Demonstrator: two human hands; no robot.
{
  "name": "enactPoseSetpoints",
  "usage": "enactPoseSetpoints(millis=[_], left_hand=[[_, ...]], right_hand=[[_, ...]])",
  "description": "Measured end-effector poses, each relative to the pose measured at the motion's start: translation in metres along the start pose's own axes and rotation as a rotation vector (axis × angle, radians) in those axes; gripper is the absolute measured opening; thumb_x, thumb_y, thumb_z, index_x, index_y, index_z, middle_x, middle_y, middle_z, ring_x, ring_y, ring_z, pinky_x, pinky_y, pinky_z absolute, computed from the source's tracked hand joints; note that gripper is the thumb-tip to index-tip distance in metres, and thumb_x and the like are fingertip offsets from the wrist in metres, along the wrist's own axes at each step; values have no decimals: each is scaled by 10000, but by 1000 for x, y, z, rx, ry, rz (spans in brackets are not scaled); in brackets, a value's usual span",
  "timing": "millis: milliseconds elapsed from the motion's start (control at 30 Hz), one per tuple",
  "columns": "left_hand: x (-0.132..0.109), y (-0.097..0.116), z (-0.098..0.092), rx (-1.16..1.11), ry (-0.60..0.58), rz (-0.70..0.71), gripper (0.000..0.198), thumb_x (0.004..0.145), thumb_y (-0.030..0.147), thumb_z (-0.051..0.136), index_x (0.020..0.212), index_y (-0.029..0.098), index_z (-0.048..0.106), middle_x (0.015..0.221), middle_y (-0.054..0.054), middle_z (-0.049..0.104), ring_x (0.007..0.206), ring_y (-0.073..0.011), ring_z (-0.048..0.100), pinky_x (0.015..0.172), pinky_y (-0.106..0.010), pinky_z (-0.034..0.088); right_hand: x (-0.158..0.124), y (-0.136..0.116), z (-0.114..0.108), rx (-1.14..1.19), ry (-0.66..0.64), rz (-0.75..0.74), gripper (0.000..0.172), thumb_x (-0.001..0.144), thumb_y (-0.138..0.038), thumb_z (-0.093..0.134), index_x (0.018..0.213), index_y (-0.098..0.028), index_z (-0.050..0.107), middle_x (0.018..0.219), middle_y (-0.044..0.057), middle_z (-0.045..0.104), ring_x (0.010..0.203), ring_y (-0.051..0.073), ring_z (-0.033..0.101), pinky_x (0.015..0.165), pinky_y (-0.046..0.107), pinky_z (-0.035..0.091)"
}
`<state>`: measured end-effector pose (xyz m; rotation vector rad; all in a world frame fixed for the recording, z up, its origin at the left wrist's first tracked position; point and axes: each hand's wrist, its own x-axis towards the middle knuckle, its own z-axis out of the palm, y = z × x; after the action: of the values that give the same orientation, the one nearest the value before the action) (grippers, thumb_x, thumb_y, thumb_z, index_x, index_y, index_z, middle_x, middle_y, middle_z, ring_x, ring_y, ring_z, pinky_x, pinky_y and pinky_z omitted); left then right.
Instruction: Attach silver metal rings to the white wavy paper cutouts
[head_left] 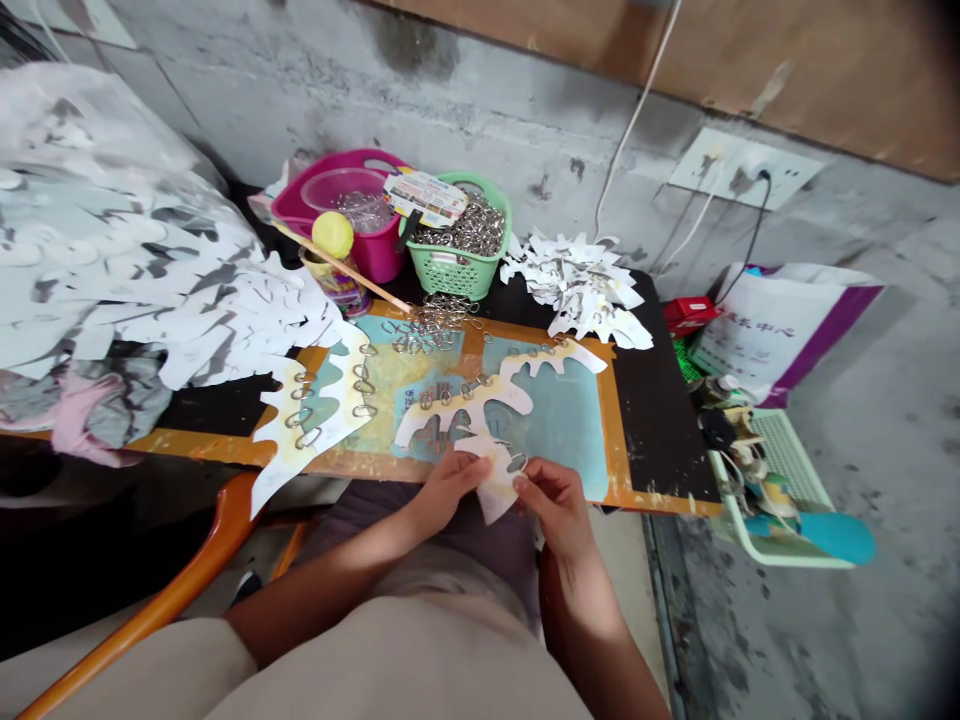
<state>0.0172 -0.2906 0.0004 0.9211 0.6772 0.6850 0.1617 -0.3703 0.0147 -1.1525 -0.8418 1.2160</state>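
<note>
A seated person's left hand (448, 487) clamps thumb and fingers shut on the lower edge of a white card cutout (495, 397). Just beside it, the right hand (553, 503) pinches a metal ring (517, 462) at the same edge, fingertips almost closed. The cutout spreads away from both grips across an orange-rimmed board (611, 420), with more rings threaded along its far edge. Beyond the grips lie a loose heap of rings (431, 325) and a green basket (457, 268) filled with them. A second ringed cutout (315, 420) rests to the left of the left hand.
</note>
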Motion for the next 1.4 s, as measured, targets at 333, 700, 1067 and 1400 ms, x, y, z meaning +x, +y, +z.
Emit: enactPoseSetpoints(millis=[333,700,1067,1400], left_hand=[[-2,10,11,-248,27,-80,333,645,351,861,824,134,683,754,-39,718,666,-160,652,653,-264,522],[-3,5,4,-63,55,30,336,720,391,818,897,142,678,793,-26,714,696,-146,640,687,-260,522],[-4,9,12,3,132,68,366,696,447,810,867,153,675,835,-53,728,769,-197,661,747,-311,547],[-1,5,5,2,79,17,352,699,426,815,844,145,659,698,-15,669,612,-133,594,608,-244,498]], right_hand=[[1,11,5,231,35,43,382,752,-566,735,755,-188,684,666,31,592,567,162,540,544,278,478],[-5,-12,11,-252,146,-233,186,897,-343,647,1033,-228,698,917,68,670,778,202,611,704,309,504],[-5,-2,13,-297,216,-177,163,902,-353,650,934,-200,693,780,39,645,664,167,570,593,264,454],[-3,-7,1,-111,51,-18,212,888,-382,681,812,-191,630,684,-14,511,577,112,411,527,218,314]])
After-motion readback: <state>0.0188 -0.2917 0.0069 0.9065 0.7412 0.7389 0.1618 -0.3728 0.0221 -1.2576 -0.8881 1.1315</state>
